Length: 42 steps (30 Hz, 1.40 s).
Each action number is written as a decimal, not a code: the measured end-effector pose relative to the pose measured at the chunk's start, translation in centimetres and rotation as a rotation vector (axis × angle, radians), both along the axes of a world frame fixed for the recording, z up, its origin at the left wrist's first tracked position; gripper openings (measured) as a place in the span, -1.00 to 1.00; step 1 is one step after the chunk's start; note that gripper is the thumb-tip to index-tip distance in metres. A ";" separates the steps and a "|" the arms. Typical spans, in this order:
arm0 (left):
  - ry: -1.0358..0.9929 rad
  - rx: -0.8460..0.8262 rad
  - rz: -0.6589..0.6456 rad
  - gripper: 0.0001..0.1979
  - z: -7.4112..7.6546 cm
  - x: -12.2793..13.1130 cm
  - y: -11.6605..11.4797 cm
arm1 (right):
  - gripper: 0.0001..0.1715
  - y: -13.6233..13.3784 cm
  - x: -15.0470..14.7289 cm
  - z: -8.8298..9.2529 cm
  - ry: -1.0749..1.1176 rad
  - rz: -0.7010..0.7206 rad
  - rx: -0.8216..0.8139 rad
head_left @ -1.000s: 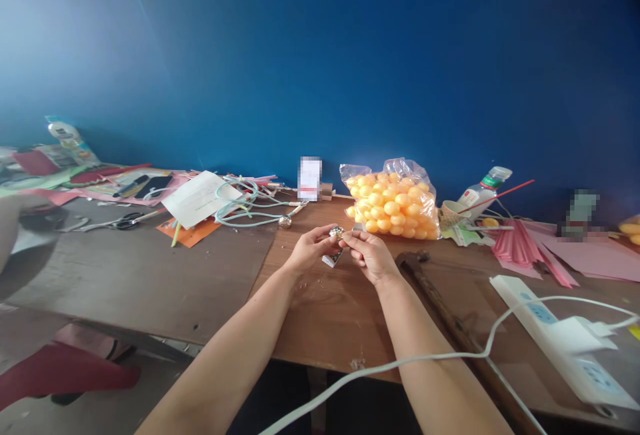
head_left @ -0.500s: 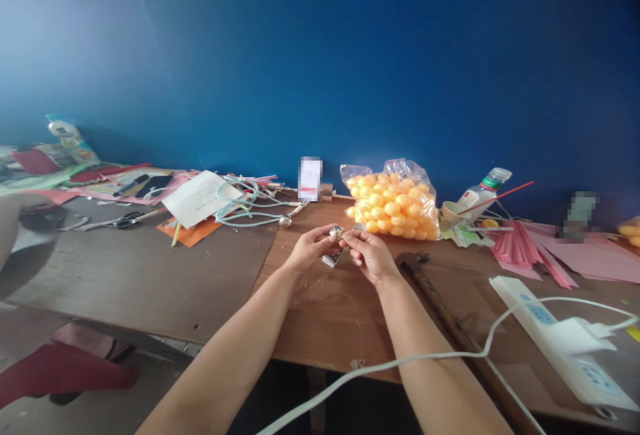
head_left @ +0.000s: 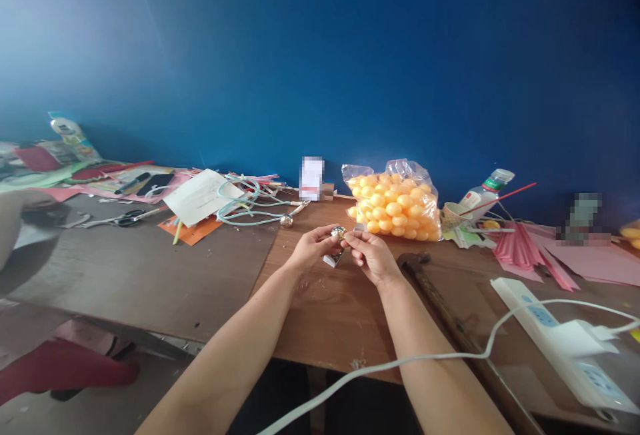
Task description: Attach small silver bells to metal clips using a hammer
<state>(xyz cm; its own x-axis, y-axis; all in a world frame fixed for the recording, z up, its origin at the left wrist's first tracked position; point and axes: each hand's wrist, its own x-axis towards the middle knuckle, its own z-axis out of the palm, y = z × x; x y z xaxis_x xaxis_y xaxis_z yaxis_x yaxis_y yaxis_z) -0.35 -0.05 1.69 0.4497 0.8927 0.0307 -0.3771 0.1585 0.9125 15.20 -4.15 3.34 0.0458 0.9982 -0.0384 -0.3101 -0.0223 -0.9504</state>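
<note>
My left hand is closed on a small shiny metal ball, pinched between thumb and fingers. From the right, my right hand meets it, its thumb and forefinger pinched at the ball's side on something too small to make out. Below the ball, between the hands, a small white box-like piece sits over the brown table. Behind my right hand lies a clear bag of orange balls. Another shiny ball rests on the table to the left, beside a light blue cord.
A hammer lies right of my right arm, near a white power strip whose cable crosses over that arm. Scissors, papers and a bottle stand or lie farther off. At far left, a person's red-clad leg shows.
Both hands hold nearly the same pose around the ball. The whole view has shifted very slightly.
</note>
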 end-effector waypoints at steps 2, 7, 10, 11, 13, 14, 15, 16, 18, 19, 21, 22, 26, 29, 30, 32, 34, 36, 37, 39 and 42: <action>0.003 0.002 0.005 -0.42 0.0 0.0 0.0 | -0.69 0.0 0.0 0.0 0.002 0.002 -0.006; 0.017 0.007 0.015 -0.42 0.0 0.1 0.0 | -0.69 0.0 0.0 0.0 -0.011 -0.002 -0.010; 0.016 0.014 0.018 -0.43 0.0 0.1 0.0 | -0.69 0.0 0.0 0.0 -0.014 0.000 -0.011; 0.014 0.015 0.018 -0.43 0.0 0.1 0.0 | -0.69 0.0 0.0 0.0 -0.018 0.001 -0.012; 0.007 0.019 0.018 -0.44 -0.1 0.1 0.0 | -0.69 0.0 0.0 0.0 -0.027 -0.002 -0.012; 0.004 0.020 0.018 -0.44 -0.1 0.1 0.0 | -0.69 0.0 0.0 0.0 -0.030 -0.004 -0.012; 0.002 0.020 0.019 -0.44 -0.1 0.1 0.0 | -0.68 0.0 0.0 0.0 -0.032 -0.006 -0.011; 0.002 0.020 0.021 -0.44 -0.1 0.1 0.0 | -0.68 0.0 -0.1 0.0 -0.034 -0.007 -0.011; 0.006 0.019 0.027 -0.44 -0.1 0.1 0.0 | -0.68 0.0 -0.1 0.1 -0.038 -0.008 -0.011; 0.010 0.019 0.029 -0.44 0.0 0.1 0.0 | -0.68 0.0 -0.1 0.1 -0.040 -0.009 -0.012; 0.018 0.021 0.031 -0.45 0.0 0.1 0.0 | -0.67 0.0 -0.1 0.1 -0.037 -0.008 -0.014; 0.022 0.022 0.031 -0.45 0.0 0.1 0.0 | -0.67 0.0 -0.1 0.1 -0.033 -0.008 -0.015; 0.032 0.034 0.033 -0.45 -0.1 0.1 0.0 | -0.68 0.0 -0.1 0.0 -0.030 -0.012 -0.015; 0.029 0.043 0.034 -0.45 -0.2 0.1 0.0 | -0.67 0.0 -0.1 0.1 -0.038 -0.015 -0.012; 0.028 0.043 0.034 -0.45 -0.2 0.1 0.1 | -0.67 0.0 -0.1 0.1 -0.039 -0.017 -0.011; 0.028 0.041 0.035 -0.45 -0.3 0.1 0.1 | -0.67 0.0 -0.2 0.1 -0.042 -0.022 -0.007; 0.031 0.042 0.039 -0.45 -0.3 0.1 0.1 | -0.69 0.1 -0.2 0.0 -0.046 -0.028 -0.001; 0.036 0.046 0.046 -0.45 -0.3 0.1 0.1 | -0.71 0.1 -0.2 0.0 -0.049 -0.033 0.007; 0.040 0.049 0.049 -0.45 -0.2 0.1 0.1 | -0.72 0.1 -0.2 -0.1 -0.049 -0.034 0.011; 0.048 0.056 0.055 -0.45 -0.2 0.1 0.0 | -0.73 0.2 -0.2 -0.2 -0.044 -0.038 0.018; 0.067 0.079 0.066 -0.45 -0.1 0.1 0.0 | -0.73 0.2 -0.3 -0.3 -0.042 -0.048 0.021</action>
